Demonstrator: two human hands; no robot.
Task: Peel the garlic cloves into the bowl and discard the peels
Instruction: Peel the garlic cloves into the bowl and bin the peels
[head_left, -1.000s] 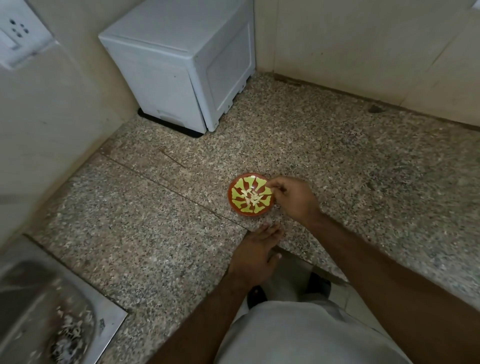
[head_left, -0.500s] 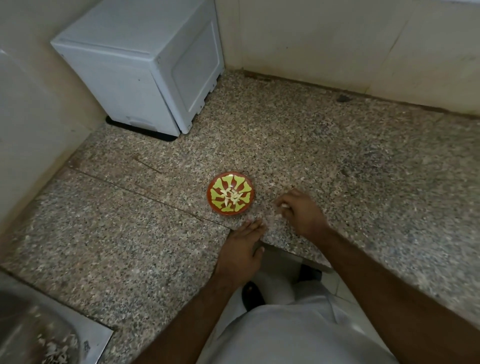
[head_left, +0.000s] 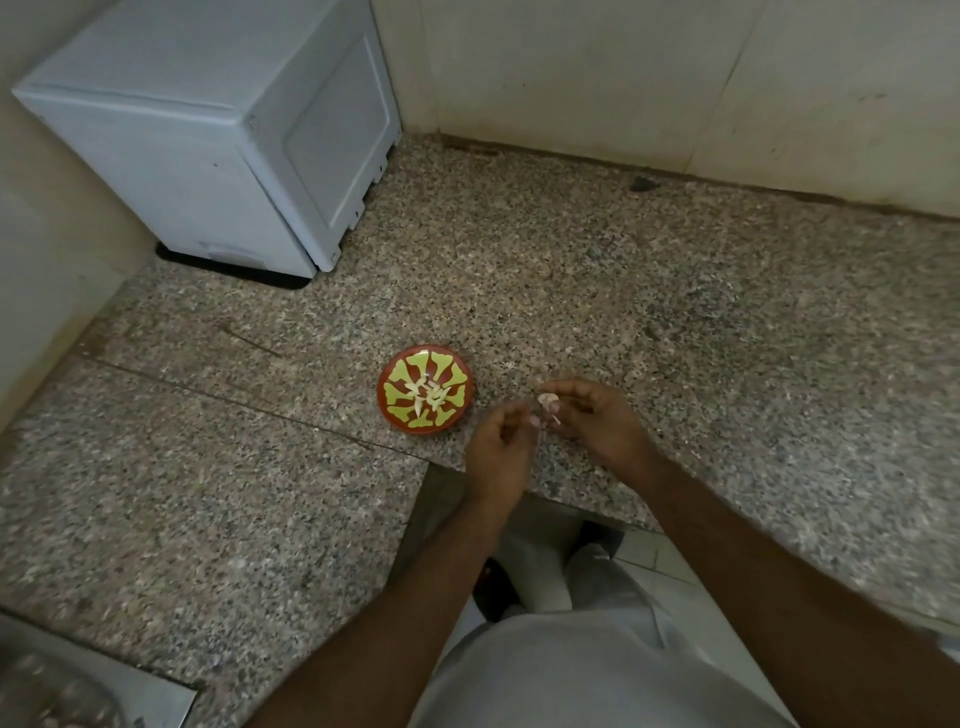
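Observation:
A small red bowl (head_left: 400, 410) with a yellow-green pattern stands on the granite counter and holds several peeled garlic cloves (head_left: 428, 395). Just right of the bowl, my right hand (head_left: 597, 421) pinches a pale garlic clove (head_left: 548, 401) between its fingertips. My left hand (head_left: 501, 447) has come up beside it, fingers curled toward the clove, its fingertips touching or very near it. Both hands hover over the counter's front edge.
A white appliance (head_left: 234, 130) sits in the back left corner against the tiled wall. A steel sink (head_left: 78, 691) shows at the bottom left. The granite counter (head_left: 675, 312) stretches right and back. A small dark speck (head_left: 643, 183) lies by the back wall.
My right hand left the bowl, picked a clove off the counter and lifted it. My left hand rose from the counter edge to meet it. The view shifted right.

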